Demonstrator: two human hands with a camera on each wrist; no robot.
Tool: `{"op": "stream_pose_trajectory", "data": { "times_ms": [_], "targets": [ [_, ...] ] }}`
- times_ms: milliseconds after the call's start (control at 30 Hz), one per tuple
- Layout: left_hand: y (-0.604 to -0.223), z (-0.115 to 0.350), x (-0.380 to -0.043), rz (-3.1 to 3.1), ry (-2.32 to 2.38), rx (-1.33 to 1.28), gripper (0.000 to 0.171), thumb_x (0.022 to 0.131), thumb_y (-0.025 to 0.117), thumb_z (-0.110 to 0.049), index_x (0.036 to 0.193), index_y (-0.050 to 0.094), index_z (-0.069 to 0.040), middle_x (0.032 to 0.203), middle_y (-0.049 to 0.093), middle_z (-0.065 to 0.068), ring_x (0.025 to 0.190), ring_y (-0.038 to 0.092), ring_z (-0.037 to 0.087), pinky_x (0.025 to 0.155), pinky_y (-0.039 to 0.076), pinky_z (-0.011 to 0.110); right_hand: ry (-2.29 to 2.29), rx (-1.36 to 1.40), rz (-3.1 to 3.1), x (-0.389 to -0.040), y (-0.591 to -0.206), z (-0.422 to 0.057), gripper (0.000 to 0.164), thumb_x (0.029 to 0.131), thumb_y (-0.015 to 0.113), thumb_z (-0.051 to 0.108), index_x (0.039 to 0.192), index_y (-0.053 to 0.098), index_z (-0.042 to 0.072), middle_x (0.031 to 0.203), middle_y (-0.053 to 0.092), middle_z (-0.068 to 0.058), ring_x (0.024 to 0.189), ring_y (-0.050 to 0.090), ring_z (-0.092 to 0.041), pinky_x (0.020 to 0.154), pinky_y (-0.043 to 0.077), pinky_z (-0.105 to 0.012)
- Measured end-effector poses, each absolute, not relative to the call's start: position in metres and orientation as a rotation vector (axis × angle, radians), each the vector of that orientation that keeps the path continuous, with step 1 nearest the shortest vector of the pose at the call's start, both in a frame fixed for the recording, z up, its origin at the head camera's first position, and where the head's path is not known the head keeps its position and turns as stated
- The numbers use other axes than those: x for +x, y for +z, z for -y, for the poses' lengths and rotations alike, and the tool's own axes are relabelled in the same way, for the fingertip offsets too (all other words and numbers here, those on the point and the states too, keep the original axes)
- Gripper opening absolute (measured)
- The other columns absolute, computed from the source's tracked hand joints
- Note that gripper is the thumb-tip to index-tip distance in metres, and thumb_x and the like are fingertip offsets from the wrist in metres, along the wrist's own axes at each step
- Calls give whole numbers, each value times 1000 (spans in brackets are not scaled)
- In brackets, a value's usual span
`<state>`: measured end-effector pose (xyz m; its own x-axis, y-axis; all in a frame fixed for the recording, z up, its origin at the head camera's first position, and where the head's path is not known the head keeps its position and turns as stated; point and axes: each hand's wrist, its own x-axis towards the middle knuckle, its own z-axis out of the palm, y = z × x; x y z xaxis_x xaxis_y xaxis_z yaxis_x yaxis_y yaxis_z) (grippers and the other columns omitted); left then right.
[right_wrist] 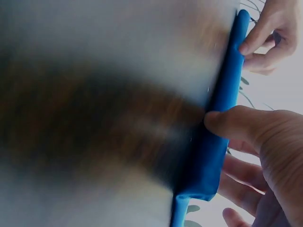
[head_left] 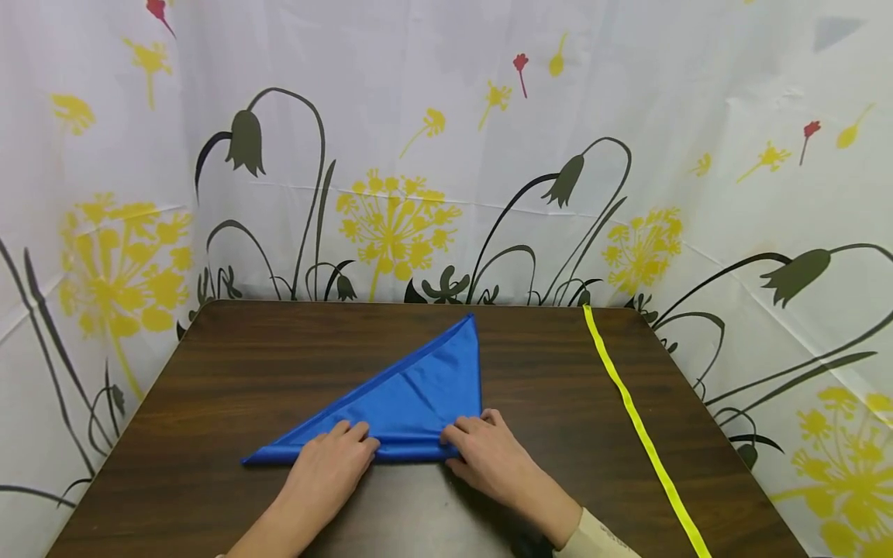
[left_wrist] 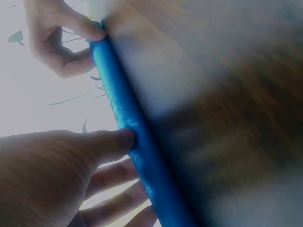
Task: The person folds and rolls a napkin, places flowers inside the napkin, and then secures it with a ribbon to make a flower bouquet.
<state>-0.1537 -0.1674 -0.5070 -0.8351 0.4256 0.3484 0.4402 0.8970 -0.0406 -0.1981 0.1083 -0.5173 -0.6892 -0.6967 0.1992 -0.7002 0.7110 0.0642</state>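
Note:
A shiny blue cloth lies in a triangle on the table, its tip toward the back and its long near edge doubled over into a thick band. My left hand grips that band left of its middle, fingers over the top. In the left wrist view, the thumb presses the front of the rolled edge. Toward the band's right end, my right hand pinches the same fold. Its thumb lies on the cloth's front in the right wrist view, with the fingers partly hidden behind.
A narrow yellow ribbon runs down the right side of the dark wooden table, from the back edge toward the front. A white curtain printed with flowers hangs behind the table and along its sides.

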Motion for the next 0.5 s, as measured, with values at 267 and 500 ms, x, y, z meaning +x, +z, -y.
{"op": "stream_pose_trajectory", "data": {
  "times_ms": [267, 500],
  "targets": [
    [-503, 170, -149, 2770, -133, -702, 24, 91, 88, -23, 100, 65, -18, 90, 64, -3, 78, 63, 19, 54, 50, 33, -80, 1147, 2640, -192, -513, -106, 13, 93, 83, 32, 98, 75, 23, 92, 63, 9, 94, 67, -11, 97, 50, -40],
    [-501, 168, -148, 2871, -196, -648, 21, 93, 85, -21, 94, 64, -18, 92, 58, -3, 82, 62, 19, 50, 47, 35, -10, 1164, 2772, -197, -504, -107, 11, 101, 76, 27, 110, 73, 22, 102, 75, 10, 100, 73, -7, 100, 50, -39]
  ]
}}
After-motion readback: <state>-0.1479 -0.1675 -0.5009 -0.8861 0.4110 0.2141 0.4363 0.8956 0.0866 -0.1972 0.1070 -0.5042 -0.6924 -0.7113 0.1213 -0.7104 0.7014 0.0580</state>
